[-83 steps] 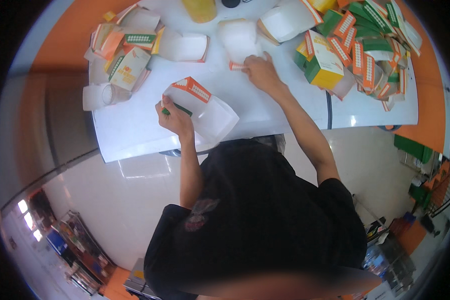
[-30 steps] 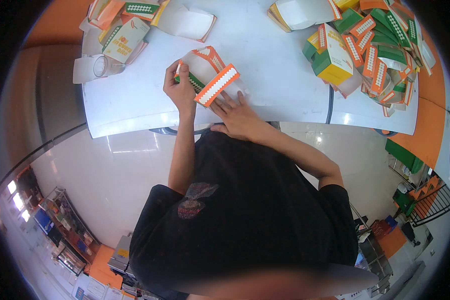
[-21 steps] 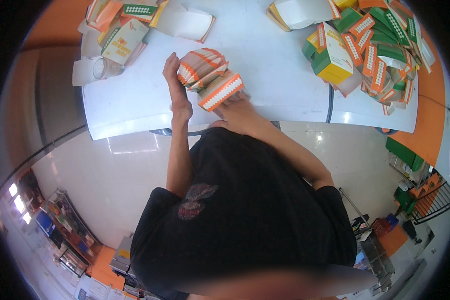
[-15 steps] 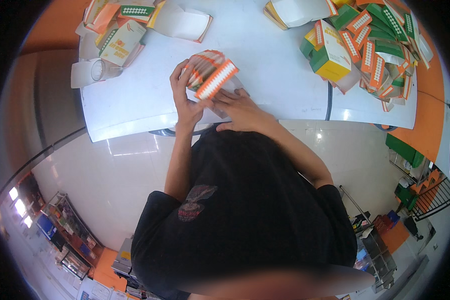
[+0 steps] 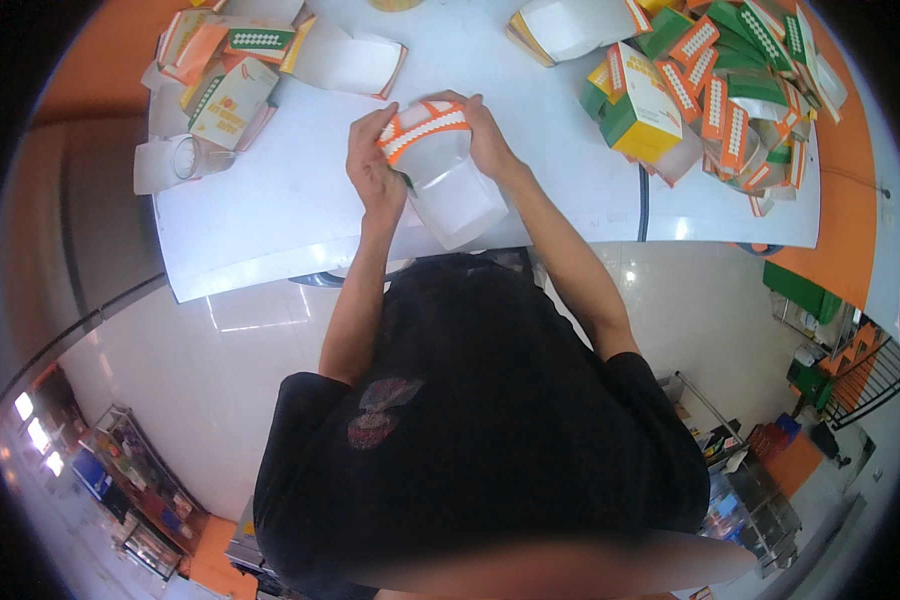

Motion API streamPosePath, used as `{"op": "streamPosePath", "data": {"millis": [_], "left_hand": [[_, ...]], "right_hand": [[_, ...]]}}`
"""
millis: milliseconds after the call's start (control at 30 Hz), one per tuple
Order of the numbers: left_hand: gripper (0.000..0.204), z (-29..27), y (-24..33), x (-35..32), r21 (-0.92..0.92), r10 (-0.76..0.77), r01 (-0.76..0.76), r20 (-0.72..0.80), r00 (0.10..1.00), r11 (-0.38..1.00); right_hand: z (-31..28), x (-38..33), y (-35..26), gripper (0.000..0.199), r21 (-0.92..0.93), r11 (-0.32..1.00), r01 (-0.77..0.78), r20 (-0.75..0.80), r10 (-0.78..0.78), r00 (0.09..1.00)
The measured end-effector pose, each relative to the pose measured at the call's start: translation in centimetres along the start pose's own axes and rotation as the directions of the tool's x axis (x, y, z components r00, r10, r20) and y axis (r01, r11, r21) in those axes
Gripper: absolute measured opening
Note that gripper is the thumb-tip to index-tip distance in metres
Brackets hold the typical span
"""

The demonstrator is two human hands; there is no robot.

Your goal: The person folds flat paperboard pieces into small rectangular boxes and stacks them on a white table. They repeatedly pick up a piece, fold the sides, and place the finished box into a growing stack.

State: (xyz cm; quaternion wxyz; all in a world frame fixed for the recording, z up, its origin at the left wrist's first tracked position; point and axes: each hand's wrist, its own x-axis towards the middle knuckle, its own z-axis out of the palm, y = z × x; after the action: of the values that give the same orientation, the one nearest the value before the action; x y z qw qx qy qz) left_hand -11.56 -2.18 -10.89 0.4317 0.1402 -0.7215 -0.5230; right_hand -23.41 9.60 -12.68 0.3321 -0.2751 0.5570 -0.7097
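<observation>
Between my hands, above the near part of the white table, is a cardboard food box with its white inside facing up and an orange-and-white patterned band along its far edge. My left hand grips the box's left side, fingers curled at the far corner. On the opposite side my right hand is closed on the far right corner. The underside of the box is hidden.
A heap of folded green, orange and yellow cartons covers the table's right end. More boxes lie at the left, beside a clear cup. An open box sits at the far side. The white table's near edge runs before me.
My right hand has moved from the near side of the box up to its far right corner. The box has been turned, so its white inside now faces up.
</observation>
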Motion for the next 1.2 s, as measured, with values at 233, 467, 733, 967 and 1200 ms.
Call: {"op": "streamPosePath", "data": {"millis": [233,467,733,967,1200], "left_hand": [[0.030,1.4,0.4,-0.5,0.216,0.023,-0.019,-0.017,1.000,0.976],[0.026,2.0,1.4,0.4,0.196,-0.018,0.014,0.020,1.000,0.980],[0.033,-1.1,2.1,-1.9,-0.126,-0.576,0.590,0.134,0.807,0.797],[0.022,-9.4,-0.7,-4.8,0.100,-0.565,0.593,-0.212,0.797,0.799],[0.033,-12.0,0.7,-5.9,0.130,-0.552,0.597,-0.267,0.790,0.792]], "right_hand": [[2.3,-0.6,0.6,0.053,-0.255,0.967,0.021,-0.403,-0.126,0.907],[3.7,-0.9,-0.6,0.047,-0.328,0.942,-0.072,-0.616,-0.156,0.772],[5.0,0.3,-1.5,0.040,-0.194,0.981,-0.026,-0.534,-0.083,0.841],[6.9,9.3,-0.5,0.048,0.070,0.976,-0.207,0.039,0.205,0.978],[12.8,25.5,8.2,0.058,-0.190,0.933,-0.307,-0.204,0.268,0.942]]}}
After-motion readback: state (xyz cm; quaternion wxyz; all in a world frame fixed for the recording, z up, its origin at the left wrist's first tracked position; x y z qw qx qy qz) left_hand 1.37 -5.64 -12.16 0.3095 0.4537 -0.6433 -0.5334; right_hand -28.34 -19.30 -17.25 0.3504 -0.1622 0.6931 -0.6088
